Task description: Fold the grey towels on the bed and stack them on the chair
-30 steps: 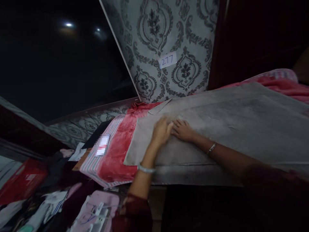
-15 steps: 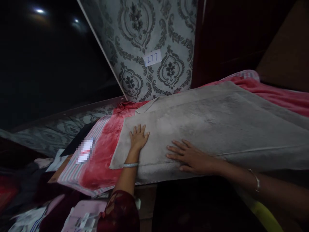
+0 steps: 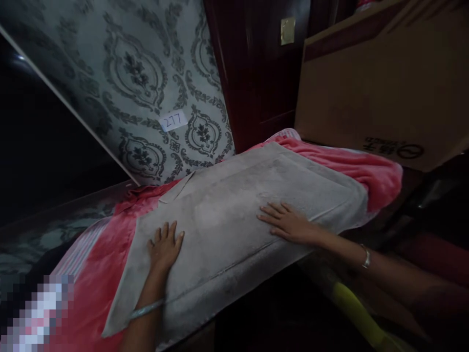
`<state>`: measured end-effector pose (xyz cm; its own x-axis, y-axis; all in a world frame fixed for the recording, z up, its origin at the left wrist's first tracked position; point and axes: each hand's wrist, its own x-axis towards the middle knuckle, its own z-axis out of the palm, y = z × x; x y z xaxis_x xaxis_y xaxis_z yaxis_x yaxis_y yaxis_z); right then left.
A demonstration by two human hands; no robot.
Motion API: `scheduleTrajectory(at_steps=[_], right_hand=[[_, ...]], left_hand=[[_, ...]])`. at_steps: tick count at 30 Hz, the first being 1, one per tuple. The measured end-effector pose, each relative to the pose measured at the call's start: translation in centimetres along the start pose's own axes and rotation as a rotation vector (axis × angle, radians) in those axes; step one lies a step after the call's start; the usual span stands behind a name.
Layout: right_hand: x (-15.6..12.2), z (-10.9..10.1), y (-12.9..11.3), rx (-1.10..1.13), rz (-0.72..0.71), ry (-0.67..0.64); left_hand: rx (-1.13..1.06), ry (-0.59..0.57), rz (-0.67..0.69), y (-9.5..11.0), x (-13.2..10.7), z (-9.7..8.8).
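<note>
A grey towel [image 3: 234,205] lies spread flat over a pink-red plush blanket [image 3: 106,274] on a raised surface. My left hand [image 3: 164,246] rests palm down on the towel's left part, fingers stretched out and apart. Flat on the towel's middle, my right hand [image 3: 287,222] points its fingers to the left. Neither hand holds anything. A bangle sits on each wrist.
A patterned grey panel with a paper tag reading 277 [image 3: 173,120] leans behind the towel. A large cardboard box [image 3: 381,83] stands at the back right beside a dark wooden door [image 3: 256,68]. A yellow-green object [image 3: 357,313] lies low at the right.
My hands have slid apart over the towel, the left toward its left end and the right toward the middle. The view has swung right, showing the box and the towel's right end.
</note>
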<state>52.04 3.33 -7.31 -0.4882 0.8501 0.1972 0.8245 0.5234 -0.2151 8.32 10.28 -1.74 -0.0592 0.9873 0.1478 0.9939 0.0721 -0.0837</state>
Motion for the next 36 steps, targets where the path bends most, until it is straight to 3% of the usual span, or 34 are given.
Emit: scheduleTrajectory(at_steps=[4,9,12,14,18,22,26,29,32,36], right_hand=[[-0.7,-1.5,-1.0,0.129,-0.044,-0.022],[4.9,-3.8,-3.3,0.166,-0.087,0.014],[7.4,-2.8,-5.4,0.14,-0.138,-0.051],[7.3,-1.5,-6.3,0.145,-0.145,-0.082],[4.7,-0.3,-6.6,0.213,-0.195,-0.104],[5.1,-2.7,-4.1,0.284,-0.263,-0.153],[7.3,-4.8,1.4,0.13,-0.021,0.033],[6.7,-4.3,4.4,0.056,0.066,-0.018],[4.1,-3.0,4.6,0.088,0.003,-0.063],[0.2,-2.6,2.2,0.199,-0.089,-0.075]], left_hand=[[0.018,0.05,0.033,2.6,1.2,-1.7],[-0.105,-0.079,0.434,11.5,4.4,-3.9],[-0.131,-0.107,0.51,15.8,5.5,-3.4],[-0.111,-0.061,0.515,17.1,5.6,-2.4],[-0.092,0.036,0.501,17.2,5.2,-0.5],[-0.093,0.047,0.504,16.9,5.5,-0.1],[-0.087,0.023,0.506,17.0,5.9,-0.2],[-0.076,0.019,0.506,17.0,5.9,-0.2],[-0.064,0.027,0.509,17.1,5.8,-0.2],[-0.045,0.021,0.508,17.1,5.8,-0.5]])
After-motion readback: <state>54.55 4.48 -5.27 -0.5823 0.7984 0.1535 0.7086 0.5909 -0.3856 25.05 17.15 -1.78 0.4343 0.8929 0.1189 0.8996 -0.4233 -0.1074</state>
